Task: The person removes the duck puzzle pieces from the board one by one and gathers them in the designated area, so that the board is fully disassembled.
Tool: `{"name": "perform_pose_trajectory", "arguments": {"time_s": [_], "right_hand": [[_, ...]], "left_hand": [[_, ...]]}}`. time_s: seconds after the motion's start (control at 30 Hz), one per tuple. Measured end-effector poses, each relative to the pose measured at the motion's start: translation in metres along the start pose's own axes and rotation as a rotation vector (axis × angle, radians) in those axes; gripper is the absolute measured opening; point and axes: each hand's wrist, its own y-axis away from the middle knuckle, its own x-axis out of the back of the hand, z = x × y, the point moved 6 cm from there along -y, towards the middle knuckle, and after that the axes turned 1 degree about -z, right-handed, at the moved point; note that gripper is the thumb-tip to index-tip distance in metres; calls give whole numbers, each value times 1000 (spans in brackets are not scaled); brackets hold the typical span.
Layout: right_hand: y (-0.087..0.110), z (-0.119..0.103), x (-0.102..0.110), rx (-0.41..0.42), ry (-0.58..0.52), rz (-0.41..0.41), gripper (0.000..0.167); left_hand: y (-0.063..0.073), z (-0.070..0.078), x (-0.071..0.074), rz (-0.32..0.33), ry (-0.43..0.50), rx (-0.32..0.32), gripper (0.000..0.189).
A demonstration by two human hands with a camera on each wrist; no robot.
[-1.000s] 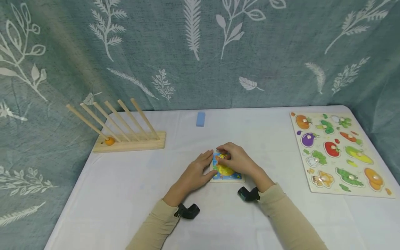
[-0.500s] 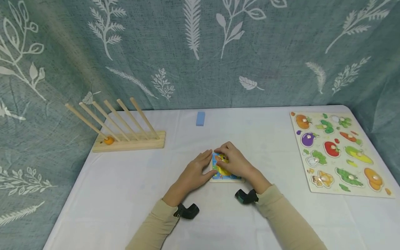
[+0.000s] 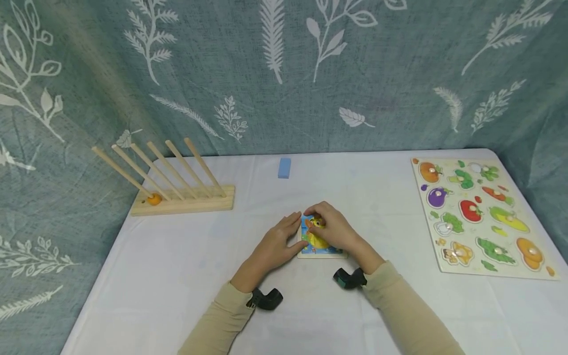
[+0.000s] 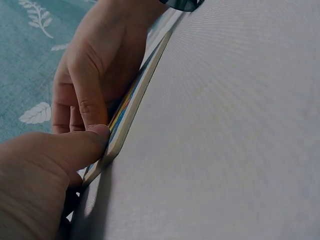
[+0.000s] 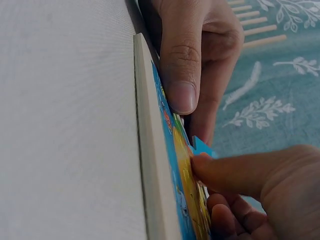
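Observation:
A small square jigsaw puzzle with a yellow duck on blue lies in a pale wooden tray on the table. My left hand rests along its left side, fingers extended and thumb touching the near-left part. Over the upper part is my right hand, its thumb and index finger around a puzzle piece at the top left. In the right wrist view a blue piece edge stands up beside the right thumb. The right hand covers the puzzle's upper right.
At left stands a wooden peg rack with an orange bead on one peg. A blue block lies at the back. A vegetable knob puzzle board lies at right. Patterned cloth hangs behind the white table.
My right hand has shifted slightly left over the puzzle, its wrist a little lower. The left hand has stayed nearly still at the puzzle's left side.

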Motion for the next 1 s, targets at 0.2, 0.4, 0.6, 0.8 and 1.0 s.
{"name": "perform_pose_trajectory", "arguments": {"time_s": [0.2, 0.4, 0.6, 0.8, 1.0], "right_hand": [[1, 1, 2, -22, -3, 49, 29], [3, -5, 6, 13, 57, 68, 28], [4, -4, 21, -6, 60, 105, 29], [9, 9, 42, -73, 40, 143, 30], [14, 27, 66, -128, 44, 196, 30]], "left_hand": [[0, 0, 0, 4, -4, 7, 64], [0, -2, -3, -4, -13, 13, 65], [0, -1, -3, -3, -32, 18, 65], [0, -1, -1, -8, -24, 30, 65], [0, -2, -2, -7, -17, 49, 65]]}}
